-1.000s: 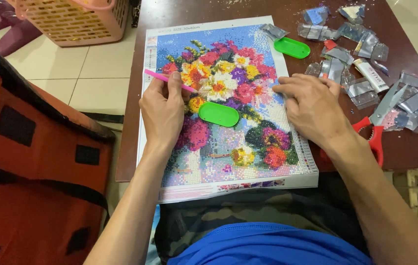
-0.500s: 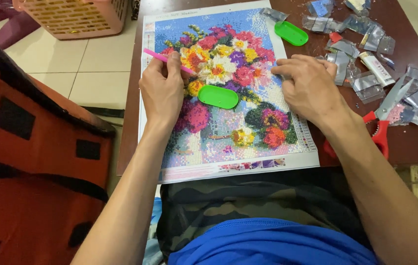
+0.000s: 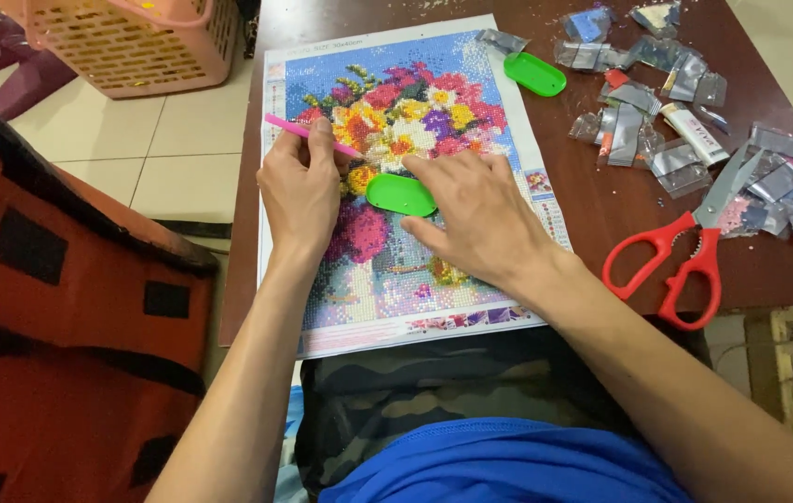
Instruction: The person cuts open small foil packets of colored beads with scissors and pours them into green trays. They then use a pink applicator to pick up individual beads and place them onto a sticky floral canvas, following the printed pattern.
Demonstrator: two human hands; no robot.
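A diamond-painting canvas (image 3: 471, 84) with a flower bouquet on a blue ground lies on the dark wooden table (image 3: 601, 214). My left hand (image 3: 301, 191) holds a pink applicator pen (image 3: 289, 127) over the flowers near the canvas's left side. My right hand (image 3: 478, 212) lies flat on the canvas, fingers spread, its fingertips touching a green oval bead tray (image 3: 395, 193) at the canvas's middle. A second green tray (image 3: 534, 74) sits at the canvas's upper right edge.
Red-handled scissors (image 3: 674, 263) lie right of the canvas. Several small clear bead packets (image 3: 667, 102) are scattered at the table's upper right. A pink basket (image 3: 126, 42) stands on the tiled floor at upper left. An orange and black cushion (image 3: 52, 326) is at the left.
My right hand has slid left across the canvas to the green tray. The left hand keeps the pen in about the same place.
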